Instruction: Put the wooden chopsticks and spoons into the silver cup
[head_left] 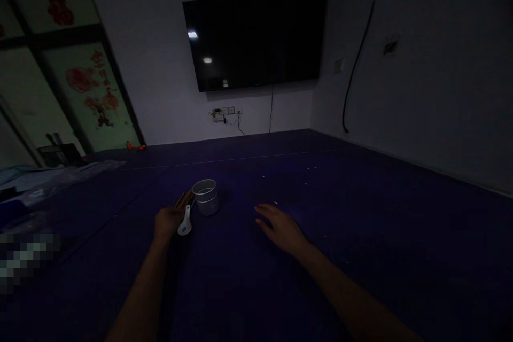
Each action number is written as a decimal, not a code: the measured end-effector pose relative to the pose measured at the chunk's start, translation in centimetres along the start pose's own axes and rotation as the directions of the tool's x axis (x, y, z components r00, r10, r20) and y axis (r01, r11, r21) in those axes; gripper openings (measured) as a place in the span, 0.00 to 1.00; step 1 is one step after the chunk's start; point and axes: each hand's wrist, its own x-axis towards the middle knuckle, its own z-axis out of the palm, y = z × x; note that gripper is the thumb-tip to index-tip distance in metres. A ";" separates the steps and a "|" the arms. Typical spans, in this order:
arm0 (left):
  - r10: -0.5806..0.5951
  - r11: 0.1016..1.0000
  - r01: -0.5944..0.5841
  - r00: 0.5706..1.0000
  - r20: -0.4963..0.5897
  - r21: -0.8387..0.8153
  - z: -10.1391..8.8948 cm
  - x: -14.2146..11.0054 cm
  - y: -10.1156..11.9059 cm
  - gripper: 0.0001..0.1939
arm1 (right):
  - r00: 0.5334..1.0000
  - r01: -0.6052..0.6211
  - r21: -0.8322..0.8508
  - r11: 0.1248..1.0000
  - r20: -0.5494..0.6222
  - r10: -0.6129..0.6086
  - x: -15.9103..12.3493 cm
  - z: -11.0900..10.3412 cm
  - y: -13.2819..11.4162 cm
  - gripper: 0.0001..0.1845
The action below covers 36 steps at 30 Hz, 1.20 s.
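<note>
On the dark blue-purple surface, a light grey cup (207, 202) with small holes near its bottom stands upright. Just left of it, several yellowish-brown sticks that look like chopsticks (185, 199) lean or lie close to its side. My left hand (166, 223) is closed around their near end; the dim light hides the exact finger hold. A white soup spoon (185, 224) lies beside that hand, bowl towards me; whether the fingers touch it, I cannot tell. To the right of the cup, my right hand (280, 227) hovers or rests with fingers apart, holding nothing.
Small white scraps (276, 202) are scattered to the right. Clear plastic wrapping (76, 173) lies at the left, with small orange objects (140, 147) by the door. Behind, a television (258, 37) hangs above wall sockets (229, 111); a black cable (358, 59) runs down the right wall.
</note>
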 end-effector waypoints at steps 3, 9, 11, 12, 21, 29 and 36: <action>0.035 0.999 -0.035 0.999 -0.030 0.001 0.1 -0.3 0.1 0.14 | 1.000 -0.002 0.001 1.000 0.002 0.002 0.0 0.1 0.0 0.21; 0.021 0.998 -0.021 1.000 0.009 0.055 0.0 -0.6 0.5 0.15 | 1.000 -0.001 0.009 1.000 -0.006 0.002 0.0 0.1 0.0 0.21; 0.045 0.996 -0.045 0.999 0.007 0.079 0.1 -0.6 0.6 0.15 | 1.000 0.003 0.013 1.000 -0.009 -0.003 0.0 0.1 0.1 0.21; 0.054 0.994 -0.055 0.998 0.007 0.091 0.1 -0.6 0.6 0.15 | 1.000 0.003 0.018 1.000 -0.007 -0.003 0.0 0.1 0.1 0.21; 0.021 0.986 -0.026 0.999 0.032 0.165 0.2 -0.6 0.7 0.17 | 1.000 0.003 0.025 1.000 0.002 -0.003 0.0 0.0 -0.1 0.21; 0.005 0.966 -0.016 0.999 0.046 0.259 0.1 -0.7 0.8 0.20 | 1.000 0.001 0.004 1.000 0.017 -0.001 0.1 0.0 0.0 0.21; 0.014 0.962 -0.020 1.000 0.026 0.271 0.0 -1.0 1.0 0.20 | 1.000 -0.003 0.014 1.000 0.023 0.003 0.1 -0.1 -0.2 0.21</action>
